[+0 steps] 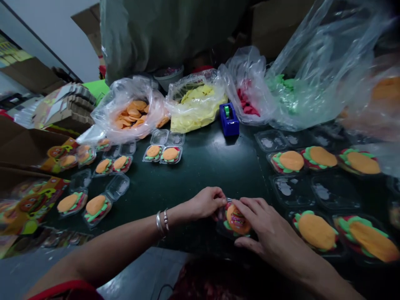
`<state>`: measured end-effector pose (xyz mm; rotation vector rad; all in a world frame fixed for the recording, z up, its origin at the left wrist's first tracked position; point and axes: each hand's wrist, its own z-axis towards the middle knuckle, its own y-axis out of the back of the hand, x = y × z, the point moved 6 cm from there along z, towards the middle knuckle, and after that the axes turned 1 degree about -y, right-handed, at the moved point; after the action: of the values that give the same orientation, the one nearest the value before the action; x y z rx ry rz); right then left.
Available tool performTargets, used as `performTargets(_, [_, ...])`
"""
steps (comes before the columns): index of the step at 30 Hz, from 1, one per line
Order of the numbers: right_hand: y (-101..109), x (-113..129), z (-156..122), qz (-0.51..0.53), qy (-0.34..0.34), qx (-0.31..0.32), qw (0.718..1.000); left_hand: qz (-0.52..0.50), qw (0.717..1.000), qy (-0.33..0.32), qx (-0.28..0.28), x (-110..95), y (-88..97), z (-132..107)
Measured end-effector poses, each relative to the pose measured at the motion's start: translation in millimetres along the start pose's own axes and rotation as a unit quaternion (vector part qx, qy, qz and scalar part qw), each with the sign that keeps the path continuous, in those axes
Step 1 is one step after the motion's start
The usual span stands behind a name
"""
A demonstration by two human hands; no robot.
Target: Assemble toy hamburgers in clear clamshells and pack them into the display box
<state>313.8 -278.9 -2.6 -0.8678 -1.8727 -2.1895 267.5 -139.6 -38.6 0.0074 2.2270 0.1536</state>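
Both my hands meet on one small clear plastic case holding a toy burger (236, 219) near the front edge of the dark table (206, 166). My left hand (206, 202), with bracelets at the wrist, pinches the case's left edge with curled fingers. My right hand (265, 227) lies over its right side, fingers pressed down on the lid. More filled burger cases (315, 230) sit just right of my right hand.
Plastic bags of orange (133, 112), yellow (196, 106), red (246, 102) and green (284, 93) pieces line the back. A blue tape dispenser (229, 118) stands between them. Filled cases (162, 153) and empty clear cases (290, 189) lie around. Printed cartons (28, 200) are stacked at the left.
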Motion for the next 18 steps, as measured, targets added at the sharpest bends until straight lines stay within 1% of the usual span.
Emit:
performTargets(3, [-0.6,0.7,0.6,-0.030,-0.007,-0.016,0.999,0.001,1.000,-0.013,-0.002,-3.0,1.7,-3.8])
performTargets(6, [-2.3,3.3,2.7,-0.044,-0.013,0.000,0.999,0.011,1.000,-0.016,0.020,-1.5,0.9,-14.1])
performTargets(9, [-0.4,5.9,5.2,-0.049,-0.015,0.019,0.999,-0.019,0.998,0.027,0.059,10.9,-4.4,-27.6])
performTargets(12, [2.2,7.2,5.1,-0.041,-0.005,0.027,0.999,-0.052,0.995,0.046,0.074,23.5,-10.7,-36.1])
performTargets(15, [1.0,7.8,2.1,-0.030,0.017,0.033,0.999,-0.068,0.995,0.038,0.063,29.6,-13.3,-37.7])
performTargets(18, [-2.2,7.7,0.3,-0.040,0.026,0.030,0.998,-0.058,0.997,0.030,0.035,26.7,-9.1,-35.2])
